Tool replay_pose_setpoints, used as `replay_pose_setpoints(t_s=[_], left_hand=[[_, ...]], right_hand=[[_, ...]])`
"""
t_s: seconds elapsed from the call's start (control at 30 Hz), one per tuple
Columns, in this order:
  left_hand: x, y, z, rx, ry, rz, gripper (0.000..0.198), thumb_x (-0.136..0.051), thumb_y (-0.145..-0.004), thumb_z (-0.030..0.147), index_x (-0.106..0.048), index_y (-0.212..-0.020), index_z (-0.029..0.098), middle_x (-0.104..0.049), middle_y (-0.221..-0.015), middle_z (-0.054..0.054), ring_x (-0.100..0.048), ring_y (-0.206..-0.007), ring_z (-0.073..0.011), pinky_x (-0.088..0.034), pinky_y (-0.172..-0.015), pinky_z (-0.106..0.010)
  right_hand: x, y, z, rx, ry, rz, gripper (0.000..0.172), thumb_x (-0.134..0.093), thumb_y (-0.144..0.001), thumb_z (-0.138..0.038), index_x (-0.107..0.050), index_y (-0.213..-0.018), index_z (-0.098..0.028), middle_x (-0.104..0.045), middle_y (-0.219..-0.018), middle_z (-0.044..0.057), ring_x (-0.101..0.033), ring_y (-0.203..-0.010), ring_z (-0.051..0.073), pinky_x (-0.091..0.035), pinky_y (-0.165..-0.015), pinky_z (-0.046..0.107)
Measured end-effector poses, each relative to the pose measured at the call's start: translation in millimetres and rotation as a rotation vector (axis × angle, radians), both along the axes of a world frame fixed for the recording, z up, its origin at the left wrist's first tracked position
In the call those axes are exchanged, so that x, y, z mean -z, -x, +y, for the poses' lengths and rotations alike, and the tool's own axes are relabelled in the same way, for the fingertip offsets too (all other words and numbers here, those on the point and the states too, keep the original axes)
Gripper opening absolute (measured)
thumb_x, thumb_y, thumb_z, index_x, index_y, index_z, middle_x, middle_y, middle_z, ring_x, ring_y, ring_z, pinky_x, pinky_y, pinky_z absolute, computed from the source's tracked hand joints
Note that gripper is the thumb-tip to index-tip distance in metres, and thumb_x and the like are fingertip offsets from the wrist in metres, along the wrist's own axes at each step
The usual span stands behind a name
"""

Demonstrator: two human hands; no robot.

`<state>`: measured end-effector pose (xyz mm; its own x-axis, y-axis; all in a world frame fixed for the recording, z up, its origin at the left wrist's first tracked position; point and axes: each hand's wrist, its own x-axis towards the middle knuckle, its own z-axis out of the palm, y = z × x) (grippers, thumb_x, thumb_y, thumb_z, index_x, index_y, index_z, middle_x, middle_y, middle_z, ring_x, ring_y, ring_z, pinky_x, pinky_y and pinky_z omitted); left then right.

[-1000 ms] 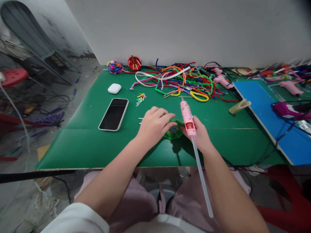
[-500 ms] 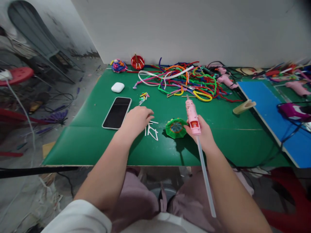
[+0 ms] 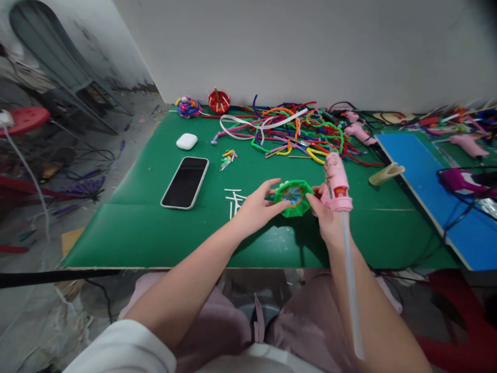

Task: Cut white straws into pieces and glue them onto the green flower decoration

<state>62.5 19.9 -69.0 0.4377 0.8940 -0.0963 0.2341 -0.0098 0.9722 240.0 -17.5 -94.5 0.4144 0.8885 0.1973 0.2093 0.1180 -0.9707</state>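
A small green octagonal craft piece (image 3: 304, 211), with an orange ring and blue-grey centre, is held just above the green tabletop between my two hands. My left hand (image 3: 257, 208) grips its left edge, thumb in front and fingers behind. My right hand (image 3: 330, 220) pinches its right edge and also holds a pink glue gun (image 3: 334, 173), nozzle pointing away from me. A long translucent glue stick (image 3: 351, 290) sticks out of the gun's back, over my right forearm. Short white strips (image 3: 234, 199) lie beside my left hand, partly hidden by it.
A phone (image 3: 185, 182) and a white earbud case (image 3: 187, 141) lie on the left. Behind are colourful pipe cleaners (image 3: 272, 124), yellow-handled scissors (image 3: 316, 154) and two round craft pieces (image 3: 188, 106). A bamboo-like tube (image 3: 384, 175) and a blue board (image 3: 423, 181) are on the right.
My left hand has moved right from the white strips and taken hold of the green piece. The right hand has shifted right and turned slightly, carrying the glue gun and the piece.
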Motion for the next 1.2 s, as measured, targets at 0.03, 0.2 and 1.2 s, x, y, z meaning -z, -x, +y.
replay_pose_setpoints(t_s=[0.03,0.2,1.2], left_hand=[[0.4,-4.4,-2.7,-0.016,0.033,-0.101,0.058,-0.065,-0.074,0.033,-0.044,-0.126,0.021,-0.06,-0.112,-0.01,-0.062,-0.083,-0.0149,-0.052,-0.065,-0.026],[-3.1,-14.4,-12.2,-0.024,0.183,-0.321,0.042,-0.063,-0.074,0.027,-0.05,-0.114,0.021,-0.062,-0.105,-0.005,-0.061,-0.083,-0.0159,-0.053,-0.056,-0.024],[-20.9,12.9,10.4,-0.345,0.012,-0.299,0.024,-0.058,-0.069,0.016,-0.062,-0.093,0.019,-0.065,-0.087,0.0,-0.06,-0.081,-0.0131,-0.049,-0.072,-0.024]], right_hand=[[0.0,1.0,-0.6,-0.004,0.007,0.045,0.029,-0.066,-0.069,-0.037,-0.044,-0.079,-0.022,-0.055,-0.085,0.004,-0.05,-0.062,0.014,-0.043,-0.053,0.029],[-6.4,10.8,-5.3,-0.046,0.024,0.108,0.027,-0.063,-0.07,-0.033,-0.038,-0.077,-0.024,-0.05,-0.085,0.003,-0.044,-0.059,0.012,-0.033,-0.043,0.026],[-24.1,7.2,-32.2,-0.327,0.125,0.034,0.026,-0.054,-0.078,-0.045,-0.056,-0.072,-0.02,-0.052,-0.053,-0.002,-0.046,-0.045,0.011,-0.036,-0.039,0.023]])
